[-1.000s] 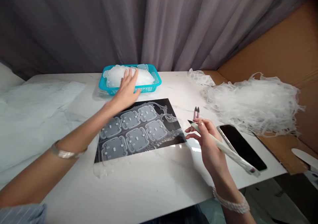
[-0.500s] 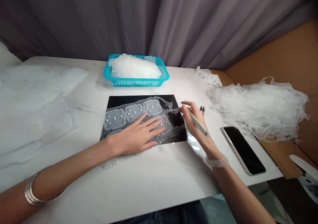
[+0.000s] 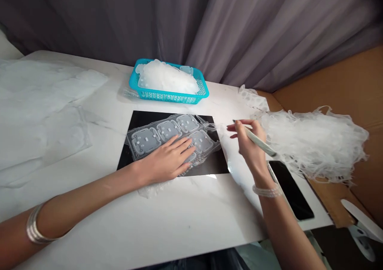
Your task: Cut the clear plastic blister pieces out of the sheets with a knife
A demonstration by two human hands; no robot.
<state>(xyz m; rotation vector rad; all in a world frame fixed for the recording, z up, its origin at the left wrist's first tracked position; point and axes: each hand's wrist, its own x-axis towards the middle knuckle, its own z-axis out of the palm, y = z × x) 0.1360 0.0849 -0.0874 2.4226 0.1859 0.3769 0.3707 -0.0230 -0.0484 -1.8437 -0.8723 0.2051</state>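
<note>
My left hand [image 3: 170, 160] lies flat with its fingers stretched out, pressing on a clear plastic sheet [image 3: 146, 140] of several rounded-square moulded pieces. Its palm and fingers hide part of the sheet, which rests on a black mat [image 3: 206, 168]. Raised to the right of the mat, my right hand [image 3: 251, 142] is closed around a slim white pen-shaped tool [image 3: 259, 141] with a dark pointed tip. The tip is apart from the sheet. Thin loose plastic strands [image 3: 209, 125] stick out from the sheet's right end.
Behind the mat stands a blue basket [image 3: 169, 96] heaped with translucent pieces. Clear sheets [image 3: 44, 102] lie stacked at left. A tangled heap of plastic scraps [image 3: 314, 142] sits by the cardboard [image 3: 329, 78] at right, with a phone [image 3: 291, 190] in front.
My right hand has lifted the white tool off the sheet and moved right, toward the scraps. The sheet has shifted slightly under my left hand, which stays flat. The camera view has turned a little.
</note>
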